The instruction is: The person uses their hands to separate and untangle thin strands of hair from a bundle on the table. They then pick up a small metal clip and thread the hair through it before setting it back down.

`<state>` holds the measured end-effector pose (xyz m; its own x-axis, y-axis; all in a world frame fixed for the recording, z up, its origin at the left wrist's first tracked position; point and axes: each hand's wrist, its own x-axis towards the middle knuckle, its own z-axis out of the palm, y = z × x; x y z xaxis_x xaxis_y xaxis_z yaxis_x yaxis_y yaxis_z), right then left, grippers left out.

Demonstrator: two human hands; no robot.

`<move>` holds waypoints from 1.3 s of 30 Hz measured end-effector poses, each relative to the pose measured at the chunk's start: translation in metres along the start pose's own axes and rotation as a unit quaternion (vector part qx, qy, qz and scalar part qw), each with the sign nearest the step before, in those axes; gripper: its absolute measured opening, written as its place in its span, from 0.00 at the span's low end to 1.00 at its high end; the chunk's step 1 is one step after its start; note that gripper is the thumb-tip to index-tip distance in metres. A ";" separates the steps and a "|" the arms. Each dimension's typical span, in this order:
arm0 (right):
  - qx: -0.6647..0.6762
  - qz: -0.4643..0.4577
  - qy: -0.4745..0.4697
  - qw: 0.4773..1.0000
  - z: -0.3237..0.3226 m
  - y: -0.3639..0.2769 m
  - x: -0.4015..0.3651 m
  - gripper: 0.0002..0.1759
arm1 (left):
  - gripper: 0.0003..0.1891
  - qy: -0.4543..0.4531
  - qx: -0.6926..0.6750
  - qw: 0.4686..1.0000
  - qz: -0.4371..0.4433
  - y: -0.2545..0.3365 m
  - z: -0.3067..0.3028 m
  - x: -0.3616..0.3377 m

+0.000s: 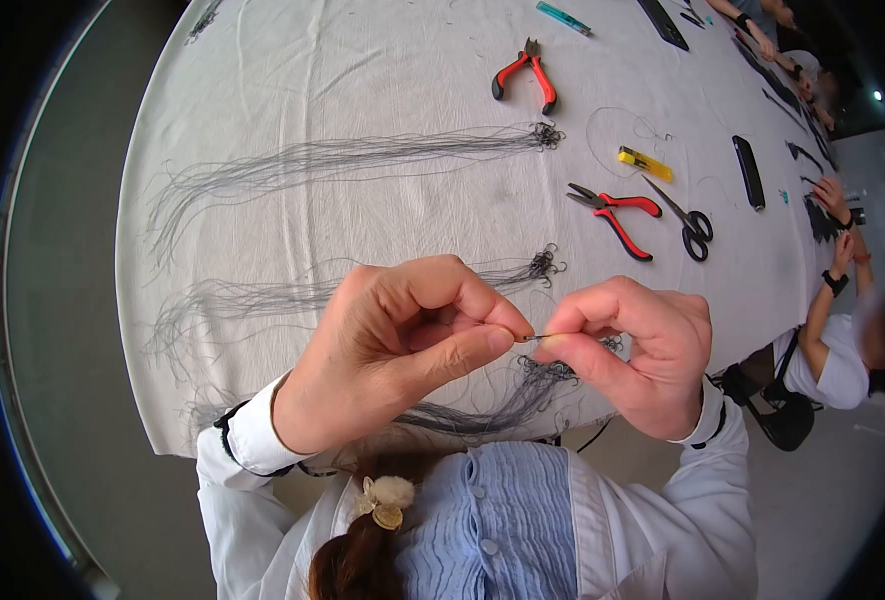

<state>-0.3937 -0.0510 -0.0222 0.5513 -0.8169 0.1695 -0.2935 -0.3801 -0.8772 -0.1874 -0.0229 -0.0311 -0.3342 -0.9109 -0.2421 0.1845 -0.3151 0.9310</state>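
Observation:
My left hand (402, 345) and my right hand (632, 345) meet near the table's front edge, each closed in a pinch of thumb and forefinger. Between the fingertips runs a small dark hook (534, 338), pinched from both sides; its ends are hidden by the fingers. Behind my hands lies a bundle of thin grey lines with dark hooks (542, 265) at its right end. Another such bundle (552, 370) lies partly under my hands, and a third (362, 150) stretches across the cloth farther back.
Red-handled pliers (617, 215), black scissors (697, 228) and a yellow lighter (646, 163) lie right of centre on the white cloth (232, 100). Farther back are red-handled cutters (527, 78) and a teal cutter (563, 18). Other people (832, 350) sit along the right side.

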 end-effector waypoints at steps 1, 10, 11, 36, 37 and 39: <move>-0.015 -0.011 -0.001 1.000 -0.001 0.000 0.000 0.05 | 0.05 -0.006 0.004 1.000 -0.010 0.000 -0.002 0.000; -0.071 -0.052 -0.010 0.996 -0.004 -0.001 0.003 0.06 | 0.06 -0.026 0.012 0.999 -0.027 -0.001 -0.004 0.003; -0.086 -0.060 -0.025 0.994 -0.005 -0.002 0.003 0.06 | 0.05 -0.033 0.015 0.999 -0.028 -0.002 -0.004 0.003; -0.128 -0.130 0.087 0.979 0.012 0.008 0.009 0.12 | 0.05 0.021 -0.032 0.998 -0.043 -0.013 0.000 0.002; -0.135 -0.143 0.084 0.977 0.012 0.008 0.009 0.12 | 0.05 0.019 -0.025 0.999 -0.045 -0.013 0.000 0.002; -0.142 -0.156 0.081 0.974 0.011 0.009 0.010 0.12 | 0.05 0.017 -0.018 0.999 -0.047 -0.012 0.000 0.003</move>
<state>-0.3821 -0.0579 -0.0337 0.5254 -0.6910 0.4965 -0.3483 -0.7070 -0.6155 -0.1906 -0.0218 -0.0429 -0.3206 -0.8852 -0.3370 0.1874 -0.4081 0.8935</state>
